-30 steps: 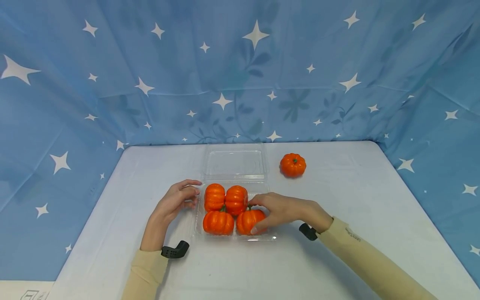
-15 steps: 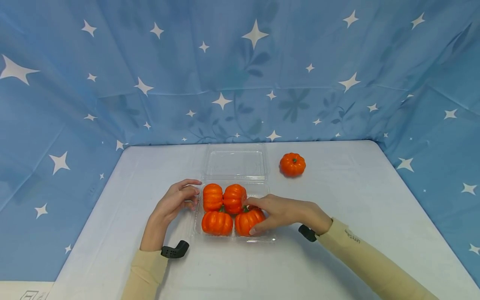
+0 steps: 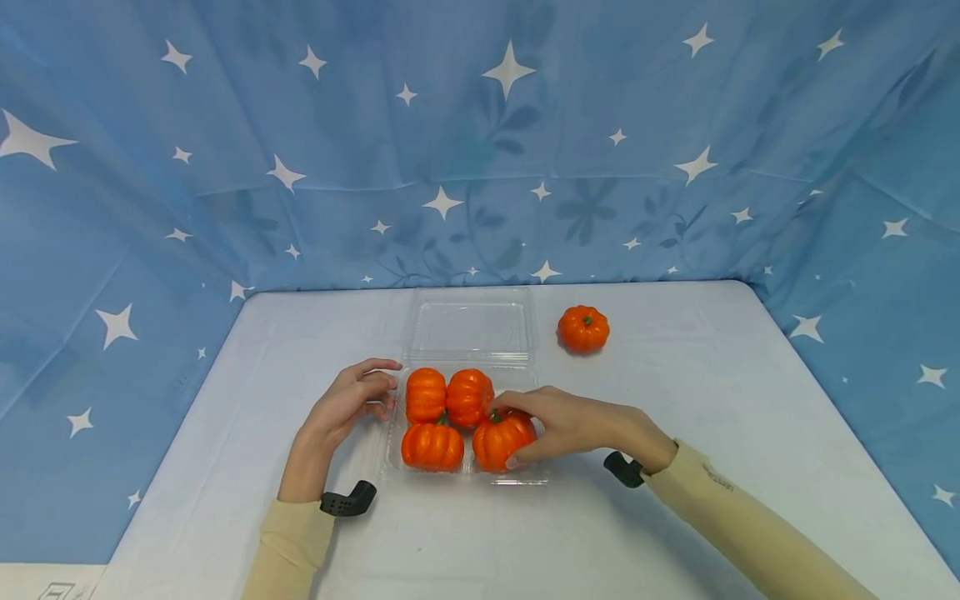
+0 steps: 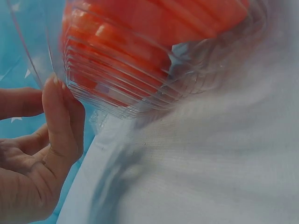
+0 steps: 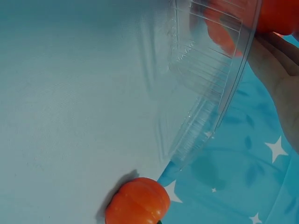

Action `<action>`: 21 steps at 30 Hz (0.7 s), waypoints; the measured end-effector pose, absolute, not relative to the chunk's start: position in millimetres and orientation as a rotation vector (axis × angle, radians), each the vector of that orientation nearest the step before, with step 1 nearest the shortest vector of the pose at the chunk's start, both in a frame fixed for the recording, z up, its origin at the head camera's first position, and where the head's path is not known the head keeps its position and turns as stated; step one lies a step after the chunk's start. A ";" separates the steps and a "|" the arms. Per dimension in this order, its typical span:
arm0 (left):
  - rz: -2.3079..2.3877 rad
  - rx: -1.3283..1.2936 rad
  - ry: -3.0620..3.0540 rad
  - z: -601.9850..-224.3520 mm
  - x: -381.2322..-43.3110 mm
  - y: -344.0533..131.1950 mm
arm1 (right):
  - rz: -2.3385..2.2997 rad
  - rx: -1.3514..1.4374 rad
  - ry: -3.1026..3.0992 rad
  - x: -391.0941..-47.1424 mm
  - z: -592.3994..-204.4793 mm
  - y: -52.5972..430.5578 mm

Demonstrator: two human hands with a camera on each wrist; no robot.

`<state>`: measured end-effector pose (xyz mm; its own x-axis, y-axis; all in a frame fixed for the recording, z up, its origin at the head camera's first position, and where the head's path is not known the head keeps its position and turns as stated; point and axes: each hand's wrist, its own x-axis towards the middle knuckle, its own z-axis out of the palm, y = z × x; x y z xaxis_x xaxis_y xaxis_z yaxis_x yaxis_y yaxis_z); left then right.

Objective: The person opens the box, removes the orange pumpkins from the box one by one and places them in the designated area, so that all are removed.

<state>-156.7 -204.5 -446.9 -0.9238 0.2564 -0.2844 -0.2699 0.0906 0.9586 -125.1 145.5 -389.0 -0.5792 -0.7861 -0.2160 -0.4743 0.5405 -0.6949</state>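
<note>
My right hand grips a small orange pumpkin by its sides, thumb at the front and fingers near the green stem. That pumpkin sits over the front right of a clear plastic clamshell box. Three more pumpkins fill the left and middle of the box: one at back left, one at back middle and one at front left. My left hand is at the box's left side. In the left wrist view its fingertips pinch the rim.
The box's clear lid lies folded back behind it. Another pumpkin rests on the white tablecloth, right of the lid. A blue star-patterned curtain rises behind the table.
My right hand has shifted the front right pumpkin slightly left, then back to the right. The left hand stays at the box's rim.
</note>
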 end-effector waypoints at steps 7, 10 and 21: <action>1.880 -0.002 2.001 -446.0 -156.9 -205.0 | -0.867 -1.029 2.290 -122.7 -386.2 155.1; 1.877 0.004 2.001 -445.8 -157.2 -205.9 | -0.887 -1.028 2.316 -122.1 -385.2 159.0; 1.868 0.000 2.013 -445.3 -156.3 -206.3 | -0.916 -1.022 2.495 -119.9 -380.1 168.6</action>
